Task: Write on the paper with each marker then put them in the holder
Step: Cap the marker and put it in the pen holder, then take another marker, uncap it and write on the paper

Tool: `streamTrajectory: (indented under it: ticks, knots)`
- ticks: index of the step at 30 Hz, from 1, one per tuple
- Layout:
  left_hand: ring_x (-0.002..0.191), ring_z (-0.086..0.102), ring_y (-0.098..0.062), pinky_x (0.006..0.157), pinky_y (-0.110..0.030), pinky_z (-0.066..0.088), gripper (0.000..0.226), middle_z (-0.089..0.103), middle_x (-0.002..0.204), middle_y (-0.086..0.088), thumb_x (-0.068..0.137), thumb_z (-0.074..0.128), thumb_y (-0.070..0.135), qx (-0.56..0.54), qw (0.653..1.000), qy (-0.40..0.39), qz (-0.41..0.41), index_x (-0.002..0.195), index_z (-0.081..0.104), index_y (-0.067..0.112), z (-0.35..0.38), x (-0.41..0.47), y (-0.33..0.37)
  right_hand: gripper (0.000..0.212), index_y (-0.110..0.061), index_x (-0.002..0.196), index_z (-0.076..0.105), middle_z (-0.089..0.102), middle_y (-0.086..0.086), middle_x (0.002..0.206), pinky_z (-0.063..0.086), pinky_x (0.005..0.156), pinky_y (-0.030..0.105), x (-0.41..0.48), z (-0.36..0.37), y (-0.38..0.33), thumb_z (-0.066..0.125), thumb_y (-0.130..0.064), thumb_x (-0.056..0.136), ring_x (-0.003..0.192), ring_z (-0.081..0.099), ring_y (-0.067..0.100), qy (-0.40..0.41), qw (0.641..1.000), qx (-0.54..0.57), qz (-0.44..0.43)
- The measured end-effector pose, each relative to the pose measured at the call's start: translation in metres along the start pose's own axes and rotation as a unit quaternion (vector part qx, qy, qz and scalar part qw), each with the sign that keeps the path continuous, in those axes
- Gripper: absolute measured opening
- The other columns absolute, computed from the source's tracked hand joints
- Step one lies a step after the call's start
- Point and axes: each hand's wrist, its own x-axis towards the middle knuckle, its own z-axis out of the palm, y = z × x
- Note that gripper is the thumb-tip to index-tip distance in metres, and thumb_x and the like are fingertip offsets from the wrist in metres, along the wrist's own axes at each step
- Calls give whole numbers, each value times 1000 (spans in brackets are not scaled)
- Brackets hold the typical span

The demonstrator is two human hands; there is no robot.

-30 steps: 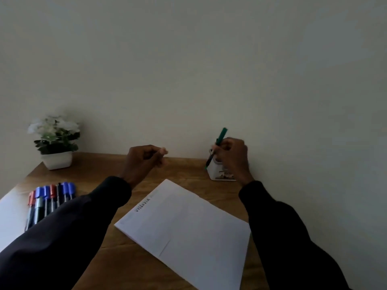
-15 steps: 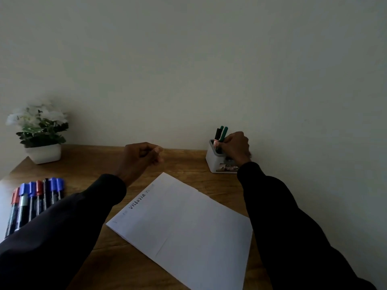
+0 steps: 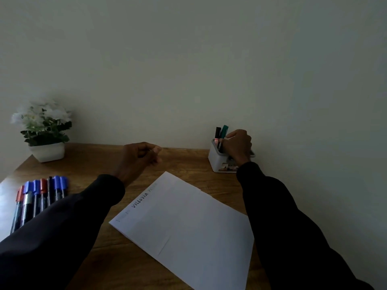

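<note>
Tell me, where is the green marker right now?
The green marker stands upright in the white holder at the far right of the desk by the wall, beside a black marker, with the right hand against it.

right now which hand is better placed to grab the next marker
Left. The left hand hangs curled and empty nearer the markers lying at the table's left, while the right hand is at the holder.

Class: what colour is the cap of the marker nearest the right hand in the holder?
Green, seen in the head view.
</note>
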Motion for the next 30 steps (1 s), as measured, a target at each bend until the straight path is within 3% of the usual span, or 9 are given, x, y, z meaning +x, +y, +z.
streamTrajectory:
  ticks: [3,6,9,17,20,23,26,30]
  knots:
    - [73,69,-15,65,-18,53,16,73,79,-7,94,60,20,-5,1000,-4,-3,99,69,8,-4,-3,-1,14,-8,89,75,75,9,94,44,64,20,-9,-3,-6,82,-16,80,80,64,15,22,999,19,-19]
    - [73,68,-14,65,-17,53,16,73,79,-7,94,60,19,-2,1000,-4,-6,99,69,8,-8,-8,1,10,-10,83,74,76,8,89,53,71,26,-25,-7,-16,83,-14,81,82,69,17,-13,995,71,-65]
    - [72,68,-13,67,-17,53,16,73,79,-8,94,60,17,2,1000,-5,-2,101,69,6,-15,-16,6,7,-10,84,76,74,4,81,54,63,17,-50,-7,-28,82,-13,83,71,67,10,-91,984,117,-102]
    - [73,70,-13,66,-16,55,14,73,82,-8,91,63,16,47,999,4,-14,99,70,6,-61,-59,14,5,-11,84,78,76,4,75,55,56,22,-129,9,-61,81,-15,84,60,66,6,-270,940,175,-115]
    - [76,70,-15,70,-20,57,15,74,81,-5,89,66,21,50,998,19,-44,97,73,11,-86,-77,7,8,-5,88,77,77,9,76,57,57,25,-152,17,-77,80,-12,85,62,68,10,-307,924,195,-118]
    - [78,71,-20,78,-34,59,17,75,82,-6,88,68,23,39,997,31,-56,98,73,11,-112,-98,0,10,-7,91,77,78,10,81,58,61,26,-170,28,-90,80,-15,86,68,71,15,-333,915,187,-131]
    - [79,70,-24,78,-33,58,20,74,84,-13,89,67,16,39,996,58,-58,100,71,1,-136,-121,3,9,-9,91,76,78,9,83,59,63,27,-187,41,-102,80,-15,86,74,73,22,-355,906,175,-150]
    - [74,67,-20,76,-33,57,15,71,81,-20,89,65,7,38,993,100,-55,96,70,-5,-169,-141,2,7,-10,91,76,77,9,84,59,66,27,-211,58,-122,78,-14,87,73,71,15,-374,895,160,-181]
